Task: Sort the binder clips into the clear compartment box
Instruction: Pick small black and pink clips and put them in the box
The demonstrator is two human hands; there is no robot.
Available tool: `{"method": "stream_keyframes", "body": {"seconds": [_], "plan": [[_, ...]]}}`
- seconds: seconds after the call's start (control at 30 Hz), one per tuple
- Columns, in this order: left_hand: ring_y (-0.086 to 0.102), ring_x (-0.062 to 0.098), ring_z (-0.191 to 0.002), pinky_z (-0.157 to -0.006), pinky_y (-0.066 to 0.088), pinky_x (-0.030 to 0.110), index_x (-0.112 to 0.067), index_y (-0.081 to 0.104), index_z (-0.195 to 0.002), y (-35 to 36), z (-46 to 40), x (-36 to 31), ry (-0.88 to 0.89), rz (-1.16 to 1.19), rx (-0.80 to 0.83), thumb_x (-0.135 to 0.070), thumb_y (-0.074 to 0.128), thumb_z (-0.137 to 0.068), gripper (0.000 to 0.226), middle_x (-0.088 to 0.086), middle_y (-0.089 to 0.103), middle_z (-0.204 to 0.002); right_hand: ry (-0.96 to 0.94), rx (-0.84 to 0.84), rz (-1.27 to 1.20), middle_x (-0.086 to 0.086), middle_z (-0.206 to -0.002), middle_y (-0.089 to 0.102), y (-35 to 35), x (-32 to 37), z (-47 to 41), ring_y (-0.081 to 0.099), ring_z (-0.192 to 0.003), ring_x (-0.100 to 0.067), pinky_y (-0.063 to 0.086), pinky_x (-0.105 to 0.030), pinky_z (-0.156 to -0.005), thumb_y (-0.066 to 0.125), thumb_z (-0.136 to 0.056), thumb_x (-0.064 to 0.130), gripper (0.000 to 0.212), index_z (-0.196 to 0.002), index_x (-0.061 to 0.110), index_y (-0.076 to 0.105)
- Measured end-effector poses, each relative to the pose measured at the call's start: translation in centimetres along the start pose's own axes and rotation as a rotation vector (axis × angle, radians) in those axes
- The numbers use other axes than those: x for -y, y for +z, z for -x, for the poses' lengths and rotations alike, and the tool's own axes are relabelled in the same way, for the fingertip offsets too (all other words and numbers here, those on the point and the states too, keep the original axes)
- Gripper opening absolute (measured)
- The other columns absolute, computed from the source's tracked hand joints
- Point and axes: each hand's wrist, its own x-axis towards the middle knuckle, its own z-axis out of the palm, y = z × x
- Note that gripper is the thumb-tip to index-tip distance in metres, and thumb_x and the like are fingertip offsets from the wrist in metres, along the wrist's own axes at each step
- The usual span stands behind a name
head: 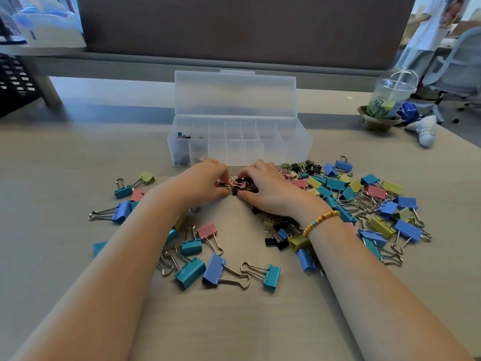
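The clear compartment box (pixel 291 145) stands open at the middle of the table, lid up, with a few small clips in its two leftmost compartments. Just in front of it lies a small heap of tiny black and pink binder clips (pixel 240 185). My left hand (pixel 205 182) and my right hand (pixel 265 187) meet over that heap, fingers curled and pinching small clips. Large blue, teal, pink and yellow binder clips (pixel 364 201) lie spread to the right, and more large clips (pixel 213 269) sit near my forearms.
A plastic cup with a green drink (pixel 389 100) stands at the back right beside a white crumpled item (pixel 424 131). A black mesh organiser (pixel 15 82) sits at the far left. A dark partition runs behind the table.
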Motion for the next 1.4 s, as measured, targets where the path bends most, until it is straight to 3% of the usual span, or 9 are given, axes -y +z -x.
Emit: {"method": "stream_keyframes", "body": {"seconds": [0.33, 0.57, 0.77, 0.87, 1.0, 1.07, 1.17, 1.27, 1.4], "plan": [[0.055, 0.030, -0.098, -0.078, 0.042, 0.035, -0.002, 0.041, -0.111, 1.3, -0.4, -2.0, 0.010, -0.283, -0.065, -0.010, 0.046, -0.090, 0.024, 0.015, 0.051, -0.112, -0.010, -0.101, 0.135, -0.011, -0.119, 0.043, 0.7, -0.2, -0.2, 0.038, -0.109, -0.026, 0.036, -0.035, -0.092, 0.048, -0.090, 0.018, 0.029, -0.116, 0.005, 0.043], [0.041, 0.021, -0.079, -0.071, 0.037, 0.031, -0.001, 0.043, -0.111, 0.9, -0.2, -1.4, -0.075, -0.077, -0.005, -0.015, 0.046, -0.093, 0.023, 0.016, 0.053, -0.106, 0.024, -0.113, 0.094, -0.009, -0.123, 0.045, 0.8, -0.4, -0.6, 0.039, -0.114, -0.024, 0.035, -0.033, -0.094, 0.047, -0.095, 0.025, 0.030, -0.120, 0.008, 0.046], [0.052, 0.027, -0.093, -0.082, 0.041, 0.031, -0.003, 0.046, -0.115, 0.8, -0.2, -1.1, -0.078, 0.007, -0.064, -0.016, 0.045, -0.095, 0.023, 0.015, 0.055, -0.109, 0.039, -0.160, 0.044, -0.006, -0.117, 0.050, 0.5, -0.4, -0.3, 0.046, -0.105, -0.019, 0.037, -0.028, -0.085, 0.044, -0.097, 0.022, 0.023, -0.116, 0.009, 0.049], [0.058, 0.031, -0.092, -0.080, 0.050, 0.036, -0.004, 0.050, -0.106, 0.7, -0.4, -0.8, -0.175, 0.233, -0.127, -0.018, 0.048, -0.095, 0.018, 0.016, 0.060, -0.104, 0.102, -0.170, -0.042, -0.005, -0.112, 0.051, 0.3, -0.3, -0.4, 0.048, -0.095, -0.016, 0.035, -0.024, -0.077, 0.044, -0.098, 0.019, 0.018, -0.111, 0.009, 0.050], [0.052, 0.013, -0.064, -0.051, 0.045, 0.020, -0.008, 0.051, -0.095, 0.3, -0.7, -0.8, -0.253, 0.508, -0.168, -0.017, 0.045, -0.096, 0.011, 0.002, 0.056, -0.077, 0.194, -0.232, -0.296, 0.000, -0.103, 0.052, -0.4, -0.2, -0.3, 0.048, -0.084, -0.010, 0.036, -0.019, -0.067, 0.043, -0.099, 0.018, 0.015, -0.109, 0.011, 0.051], [0.046, 0.007, -0.055, -0.046, 0.041, 0.014, -0.010, 0.052, -0.088, -0.2, -0.7, -1.2, -0.271, 0.825, -0.172, -0.015, 0.043, -0.097, 0.014, 0.000, 0.053, -0.070, 0.259, -0.275, -0.514, 0.004, -0.096, 0.052, -1.0, -0.3, -0.2, 0.049, -0.074, -0.006, 0.036, -0.014, -0.057, 0.042, -0.099, 0.021, 0.015, -0.108, 0.014, 0.051], [0.044, 0.001, -0.044, -0.038, 0.036, 0.010, -0.008, 0.052, -0.086, -0.8, -0.3, -1.6, -0.273, 1.397, -0.140, -0.011, 0.039, -0.099, 0.019, 0.001, 0.049, -0.067, 0.371, -0.316, -1.276, -0.003, -0.085, 0.052, -2.1, -0.8, 0.0, 0.046, -0.062, -0.009, 0.038, -0.015, -0.050, 0.042, -0.098, 0.010, 0.011, -0.099, 0.009, 0.054], [0.042, 0.001, -0.040, -0.034, 0.030, 0.009, -0.009, 0.050, -0.083, -0.6, -0.2, -1.9, -0.310, 1.688, -0.071, -0.010, 0.032, -0.100, 0.024, 0.001, 0.046, -0.065, 0.424, -0.317, -1.938, -0.010, -0.080, 0.044, -2.4, -1.5, 0.4, 0.045, -0.059, -0.013, 0.035, -0.015, -0.038, 0.034, -0.094, -0.003, 0.017, -0.095, 0.001, 0.051], [0.039, 0.005, -0.040, -0.033, 0.026, 0.011, -0.011, 0.043, -0.072, -0.4, -0.1, -2.3, -0.317, 1.911, -0.054, -0.009, 0.025, -0.090, 0.026, 0.001, 0.041, -0.066, 0.482, -0.292, -2.058, -0.008, -0.076, 0.040, -2.3, -1.6, 0.9, 0.044, -0.058, -0.012, 0.034, -0.014, -0.034, 0.036, -0.092, 0.003, 0.015, -0.099, 0.001, 0.049]]}}
